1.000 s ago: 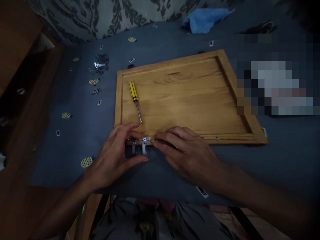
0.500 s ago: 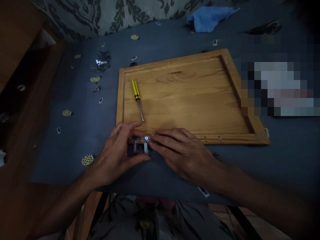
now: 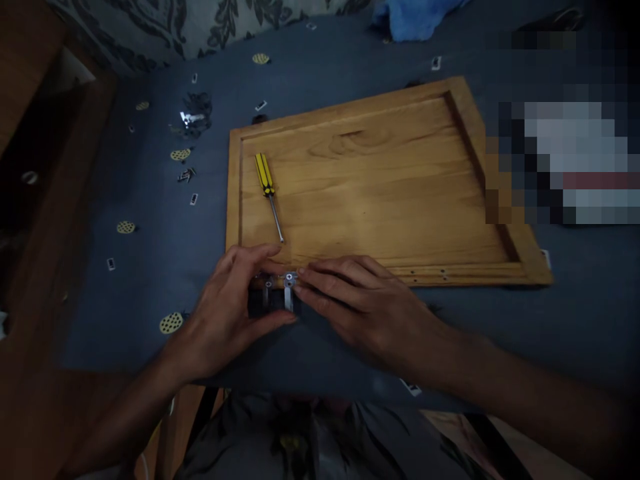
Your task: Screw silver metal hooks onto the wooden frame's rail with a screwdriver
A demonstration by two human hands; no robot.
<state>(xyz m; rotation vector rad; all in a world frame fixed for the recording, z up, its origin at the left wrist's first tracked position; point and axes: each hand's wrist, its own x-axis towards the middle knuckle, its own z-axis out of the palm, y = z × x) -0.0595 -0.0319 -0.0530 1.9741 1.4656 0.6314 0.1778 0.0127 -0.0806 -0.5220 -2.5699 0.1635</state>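
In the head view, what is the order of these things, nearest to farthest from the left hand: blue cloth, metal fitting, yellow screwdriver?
1. Metal fitting: between the left hand thumb and fingers.
2. Yellow screwdriver: beyond the hand, on the wooden panel.
3. Blue cloth: far side, toward the right.

Dim light. Pale backdrop [image 3: 240,23] with dark leaf pattern, behind counter [image 3: 325,363]. Blue-grey cover [image 3: 145,287] on top, yellow pineapple prints [image 3: 171,323]. Brown wooden furniture [image 3: 23,50] at left.
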